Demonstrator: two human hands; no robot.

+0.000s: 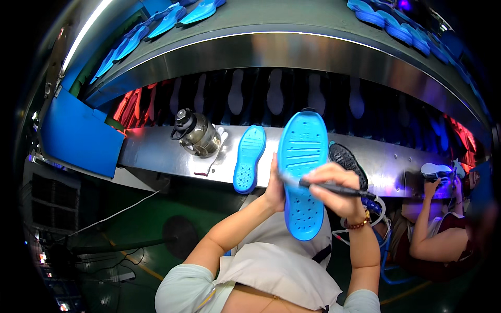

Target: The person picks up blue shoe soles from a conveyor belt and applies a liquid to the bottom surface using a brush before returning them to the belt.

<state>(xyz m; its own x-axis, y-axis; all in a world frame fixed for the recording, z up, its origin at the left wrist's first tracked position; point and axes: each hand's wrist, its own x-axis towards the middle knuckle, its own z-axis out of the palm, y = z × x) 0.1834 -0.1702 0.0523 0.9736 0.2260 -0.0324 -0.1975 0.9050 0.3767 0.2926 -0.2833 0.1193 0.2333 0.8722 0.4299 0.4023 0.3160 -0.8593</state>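
A bright blue shoe sole [302, 141] with ridges and small holes is held upright in front of me, over the bench edge. My left hand [274, 188] grips its left side; some fingers are hidden behind it. My right hand [336, 192] is closed around a black pen-shaped tool [360, 193], whose blurred greyish tip lies over the middle of the sole. Whether the tip touches the surface I cannot tell. Another blue sole [249, 156] rests on the bench to the left. Partly hidden behind my right hand is a black patterned sole [347, 160].
A dark translucent bottle [198, 135] stands on the metal bench [151, 148] beside a white glove [218, 148]. Soles line the dark recess behind. Blue soles [167, 23] sit on the upper belt [282, 18]. Tubing [383, 214] hangs near my right wrist. A co-worker's hands [432, 189] work at right.
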